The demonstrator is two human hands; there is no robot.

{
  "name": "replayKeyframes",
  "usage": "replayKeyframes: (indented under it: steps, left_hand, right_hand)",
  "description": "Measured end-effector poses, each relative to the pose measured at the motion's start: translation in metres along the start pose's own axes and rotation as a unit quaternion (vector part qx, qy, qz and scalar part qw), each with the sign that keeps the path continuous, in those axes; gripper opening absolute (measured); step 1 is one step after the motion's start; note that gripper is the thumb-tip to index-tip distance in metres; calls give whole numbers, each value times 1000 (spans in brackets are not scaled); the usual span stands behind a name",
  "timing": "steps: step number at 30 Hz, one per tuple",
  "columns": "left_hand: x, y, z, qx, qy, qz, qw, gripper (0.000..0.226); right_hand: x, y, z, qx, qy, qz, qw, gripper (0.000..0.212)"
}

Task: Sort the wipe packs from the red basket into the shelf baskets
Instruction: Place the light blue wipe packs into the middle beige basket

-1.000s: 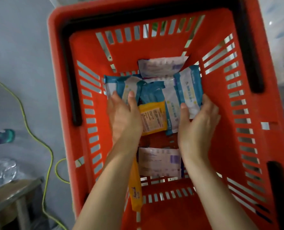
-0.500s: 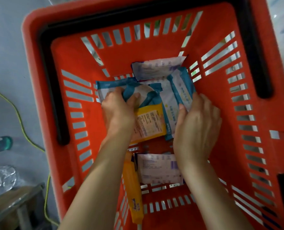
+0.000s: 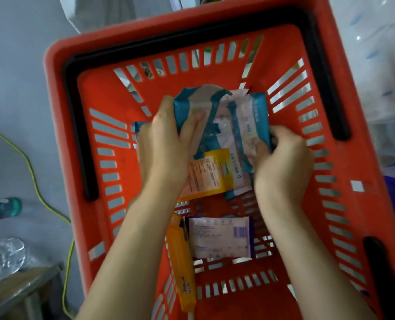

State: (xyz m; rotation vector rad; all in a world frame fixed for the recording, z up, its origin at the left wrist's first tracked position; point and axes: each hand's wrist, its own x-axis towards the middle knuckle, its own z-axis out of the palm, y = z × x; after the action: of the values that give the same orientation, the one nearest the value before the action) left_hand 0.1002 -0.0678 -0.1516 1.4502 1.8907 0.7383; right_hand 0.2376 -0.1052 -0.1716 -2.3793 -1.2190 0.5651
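I look down into the red basket (image 3: 291, 65). My left hand (image 3: 161, 146) grips a teal and white wipe pack (image 3: 191, 105), thumb across its front. My right hand (image 3: 281, 160) curls round the right edge of another teal and white wipe pack (image 3: 245, 125). The two packs are bunched together and raised off the basket floor. A yellow wipe pack (image 3: 210, 174) lies under them between my wrists. A white and purple wipe pack (image 3: 219, 236) rests on the floor of the basket nearer me, and an orange pack (image 3: 182, 262) leans on edge beside it.
A yellow-green cable (image 3: 33, 179) runs over the grey floor left of the basket. A clear plastic bottle (image 3: 2, 257) sits on a metal surface at the lower left. A blue-green bottle (image 3: 5, 207) lies further left. White plastic wrapping (image 3: 381, 65) fills the right side.
Both hands have closed on the teal packs and pulled them together and upward. The view has pulled back and shifted, so the basket sits lower in the frame.
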Motion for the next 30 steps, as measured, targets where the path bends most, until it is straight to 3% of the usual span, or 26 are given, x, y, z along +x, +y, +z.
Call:
replayKeyframes:
  steps: [3,6,8,10,13,15,17,19,22,26,30]
  left_hand:
    - [-18,11,-13,-45,10,2,999,22]
    - [-43,24,-27,-181,-25,-102,978,22]
    - [-65,39,-41,-287,-50,-180,939,21]
    - [-93,63,-57,-388,-85,-233,888,22]
    - [-133,95,-81,-503,-127,-232,823,27]
    - [-155,112,-90,-524,-138,-218,812,28]
    - [-192,144,-99,-559,-133,-239,783,34]
    - [-246,170,-107,-605,-154,-196,757,23]
    - [-356,218,-128,-622,-261,-176,717,40]
    - [-503,264,-133,-574,-324,-73,749,34]
    - [-641,308,-138,-549,-403,-47,731,49]
  right_hand:
    - [-12,-13,-39,182,-16,45,982,12]
    - [-30,-19,-84,379,-44,160,910,13]
    - [-45,-21,-114,454,-65,223,860,14]
    - [-61,-24,-148,476,-86,231,844,16]
    - [-90,-23,-201,536,-157,207,803,19]
    - [-118,-21,-241,588,-178,184,767,27]
    - [-153,-10,-284,599,-152,145,772,29]
    - [-198,7,-324,608,-112,110,778,26]
    - [-272,47,-389,605,-73,61,791,27]
    - [-378,116,-487,501,-136,14,855,42]
    - [-492,180,-587,499,32,17,866,35]
